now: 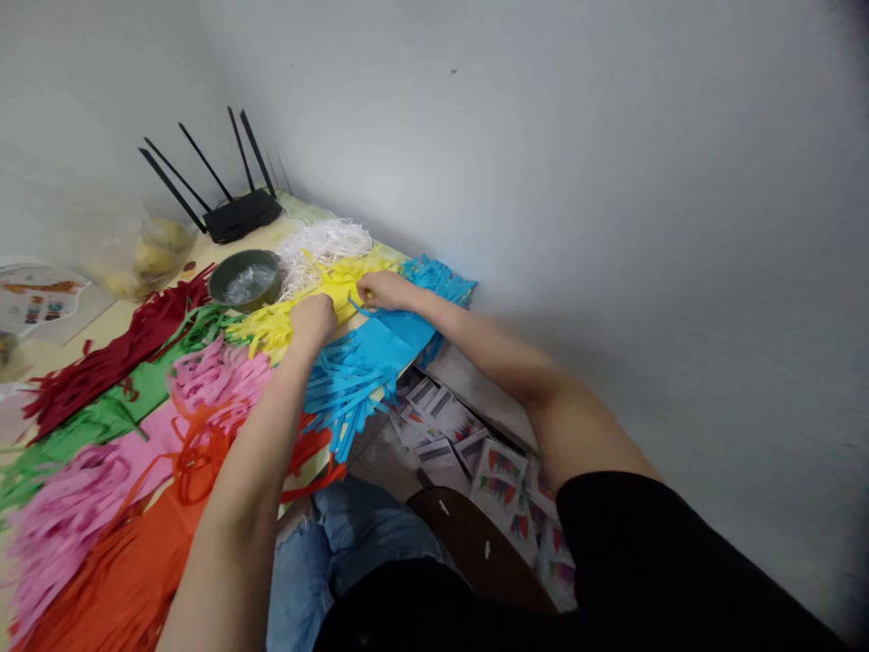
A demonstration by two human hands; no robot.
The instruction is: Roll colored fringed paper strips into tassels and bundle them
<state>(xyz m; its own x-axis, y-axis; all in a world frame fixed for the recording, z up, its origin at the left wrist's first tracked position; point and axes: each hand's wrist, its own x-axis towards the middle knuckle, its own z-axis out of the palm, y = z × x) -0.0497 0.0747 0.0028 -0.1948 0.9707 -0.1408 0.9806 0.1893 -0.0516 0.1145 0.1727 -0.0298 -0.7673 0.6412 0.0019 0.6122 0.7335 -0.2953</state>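
Note:
Yellow fringed paper point(345, 294) lies across the table between my hands. My left hand point(313, 319) is closed at its left part, and its fingertips are hidden behind the hand. Pinched fingers of my right hand point(381, 290) are on the right part of the yellow paper. Blue fringed paper point(390, 342) lies nearer to me, under my right wrist, with its fringes hanging over the table edge. Behind the yellow one is a heap of white shredded strips point(326, 243).
Red point(115, 349), green point(95, 417), pink point(115, 475) and orange point(146, 552) fringed papers cover the table's left. A green bowl point(245, 279), a black router point(241, 215) and a bag of yellow fruit point(153, 258) stand behind. Printed packets point(499, 480) lie below the table edge.

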